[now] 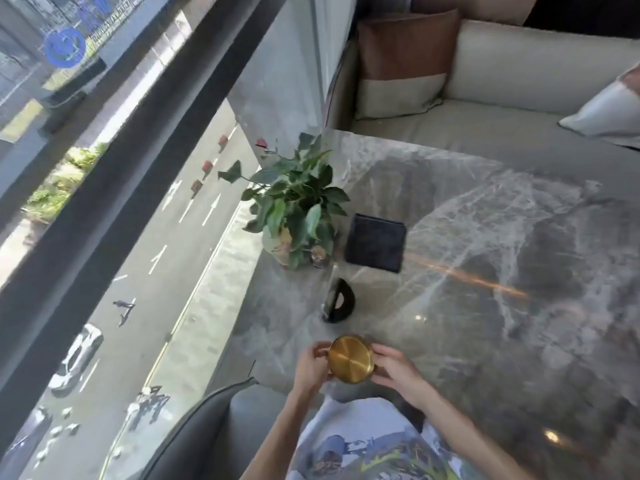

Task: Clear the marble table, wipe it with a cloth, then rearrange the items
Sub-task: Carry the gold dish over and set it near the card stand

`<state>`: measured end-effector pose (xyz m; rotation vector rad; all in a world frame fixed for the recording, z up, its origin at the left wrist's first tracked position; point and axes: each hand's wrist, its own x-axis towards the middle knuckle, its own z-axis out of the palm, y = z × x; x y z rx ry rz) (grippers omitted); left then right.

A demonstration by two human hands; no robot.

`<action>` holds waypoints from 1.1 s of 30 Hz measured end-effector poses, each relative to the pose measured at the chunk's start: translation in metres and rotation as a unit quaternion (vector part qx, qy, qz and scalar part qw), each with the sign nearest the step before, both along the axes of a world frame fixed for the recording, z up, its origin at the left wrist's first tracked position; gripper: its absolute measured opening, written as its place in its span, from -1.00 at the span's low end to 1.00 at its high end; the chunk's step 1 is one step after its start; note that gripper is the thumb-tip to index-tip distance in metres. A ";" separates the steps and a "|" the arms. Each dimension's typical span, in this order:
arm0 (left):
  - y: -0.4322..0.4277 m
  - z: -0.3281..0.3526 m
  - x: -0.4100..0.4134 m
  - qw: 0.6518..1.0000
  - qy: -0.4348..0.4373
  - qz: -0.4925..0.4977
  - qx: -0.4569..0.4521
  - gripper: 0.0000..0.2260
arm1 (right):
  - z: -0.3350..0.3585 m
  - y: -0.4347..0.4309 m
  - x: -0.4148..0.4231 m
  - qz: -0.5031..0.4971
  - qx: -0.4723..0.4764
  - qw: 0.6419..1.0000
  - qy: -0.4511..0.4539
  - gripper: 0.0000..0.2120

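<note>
A round gold metal dish [350, 355] sits at the near left corner of the grey marble table [485, 271]. My left hand [311, 367] grips its left rim and my right hand [398, 367] grips its right rim. Just beyond the dish stands a black half-round holder [339, 301]. Farther back lies a dark square folded cloth or pad [375, 242]. A potted green plant [294, 209] with a red bloom stands at the table's left edge beside that dark square.
A floor-to-ceiling window [104, 202] runs along the table's left side, with a street far below. A beige sofa [502, 98] with cushions lies beyond the far edge. A grey chair back [207, 427] is at my left.
</note>
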<state>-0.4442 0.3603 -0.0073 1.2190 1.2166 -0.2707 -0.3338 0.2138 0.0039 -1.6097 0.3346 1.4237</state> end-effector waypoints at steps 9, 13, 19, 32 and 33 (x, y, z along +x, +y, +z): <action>0.157 -0.054 -0.044 0.995 -0.007 -0.074 0.059 -0.63 | -0.017 0.154 -0.039 0.043 0.005 0.998 0.049 -0.59; 0.193 -0.033 -0.007 0.993 -0.035 -0.090 0.071 -0.64 | -0.019 0.190 -0.031 -0.006 0.009 0.999 0.039 -0.49; 0.215 -0.040 0.017 0.990 -0.040 -0.109 0.075 -0.45 | -0.029 0.218 -0.020 -0.032 -0.002 0.999 0.015 -0.53; 0.213 -0.056 0.017 0.989 -0.051 -0.089 0.110 -0.61 | -0.052 0.220 -0.015 -0.008 -0.007 1.000 0.006 -0.18; 0.213 -0.057 0.017 0.989 -0.048 -0.086 0.108 -0.60 | -0.051 0.219 -0.015 0.005 -0.005 1.000 0.002 -0.19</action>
